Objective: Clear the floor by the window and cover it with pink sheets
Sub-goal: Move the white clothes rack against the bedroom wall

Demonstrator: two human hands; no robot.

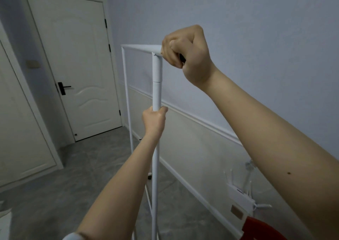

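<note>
A white metal clothes rack stands upright in front of me beside the right-hand wall, with a top bar, two thin posts and a small caster near the floor. My left hand grips the near post about halfway up. My right hand grips the near top corner of the rack, fingers curled round the end of the top bar. No pink sheets are in view.
A grey tiled floor stretches to a closed white door with a black handle. Against the right wall sit a white router with antennas and a red object. A white edge shows at bottom left.
</note>
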